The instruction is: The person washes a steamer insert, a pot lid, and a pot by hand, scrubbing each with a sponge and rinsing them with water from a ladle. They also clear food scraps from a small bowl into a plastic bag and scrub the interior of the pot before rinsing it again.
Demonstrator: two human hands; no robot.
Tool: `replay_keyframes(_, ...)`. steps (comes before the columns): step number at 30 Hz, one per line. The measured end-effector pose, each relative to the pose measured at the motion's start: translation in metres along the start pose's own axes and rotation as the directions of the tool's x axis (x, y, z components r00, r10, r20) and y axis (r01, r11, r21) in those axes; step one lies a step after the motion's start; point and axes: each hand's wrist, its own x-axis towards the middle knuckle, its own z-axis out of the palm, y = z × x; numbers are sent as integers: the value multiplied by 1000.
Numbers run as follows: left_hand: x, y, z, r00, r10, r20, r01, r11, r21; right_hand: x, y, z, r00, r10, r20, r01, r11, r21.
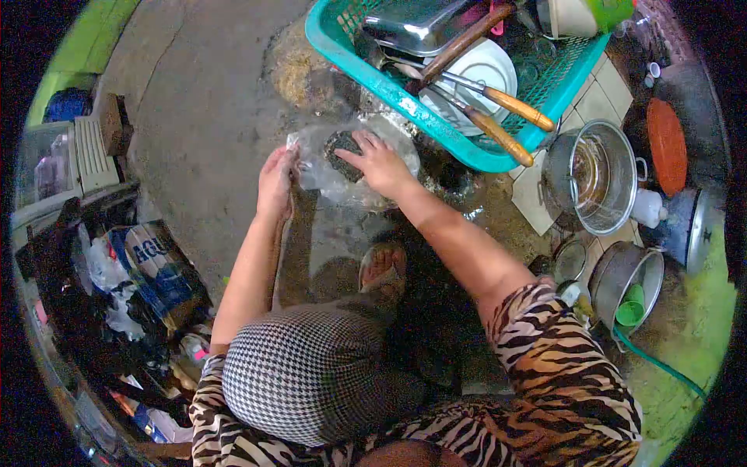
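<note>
A clear, wet-looking piece, like a plastic sheet or lid (315, 175), is held low over the floor in front of me. My left hand (278, 175) pinches its left edge. On its middle lies a dark, rough round pad (345, 156), and my right hand (377, 162) rests over the pad's right side with fingers curled onto it. Part of the pad is hidden under those fingers.
A teal basket (436, 128) of dishes and wooden-handled utensils stands at the upper right. Metal pots (552, 179), a green hose (661, 363) and a red-brown lid (667, 146) are at the right. A printed AQUA carton (159, 261) lies left. My sandalled foot (383, 268) is below my hands.
</note>
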Motion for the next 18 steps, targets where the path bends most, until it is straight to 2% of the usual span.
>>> replay_keyframes(1,4,2,1,1000,-22,9,22,998,51,3,6,6,997,16,69,-15,1000,-10)
replay_keyframes(2,8,0,0,1000,-20,13,20,998,52,9,9,15,995,85,50,-86,996,12)
replay_keyframes(3,10,-5,-3,1000,-8,-11,9,999,49,14,5,9,995,87,55,-88,996,14)
replay_keyframes(5,13,-10,-7,999,-6,-34,7,999,52,21,-3,-10,994,83,-76,-73,989,131)
replay_keyframes(6,11,-12,-8,1000,-10,-27,11,1000,24,19,-1,-4,992,9,-128,2,996,88)
replay_keyframes(7,10,-10,-7,1000,-6,-15,6,1000,-4,17,4,0,992,13,-129,-1,996,90)
replay_keyframes(10,7,-4,2,999,-27,-33,27,1000,11,29,17,-11,981,140,133,-157,979,133)
replay_keyframes(11,9,-6,1,999,-27,-29,28,1000,12,32,16,-11,981,144,132,-161,978,131)
replay_keyframes(13,11,-11,-3,1000,-28,14,28,1000,1,35,14,-8,946,120,300,-159,981,110)
replay_keyframes(14,11,-14,-4,1000,-28,13,28,1000,0,33,14,-8,946,119,301,-159,981,110)
replay_keyframes(16,8,-13,-1,999,31,-11,-31,999,-9,28,9,-16,990,44,136,-60,992,115)
replay_keyframes(17,10,-12,-2,999,30,-13,-31,1000,-7,25,8,-15,990,43,136,-60,991,118)
replay_keyframes(18,11,-13,-2,995,82,-55,-82,997,3,19,8,-9,999,-4,-38,9,992,129)
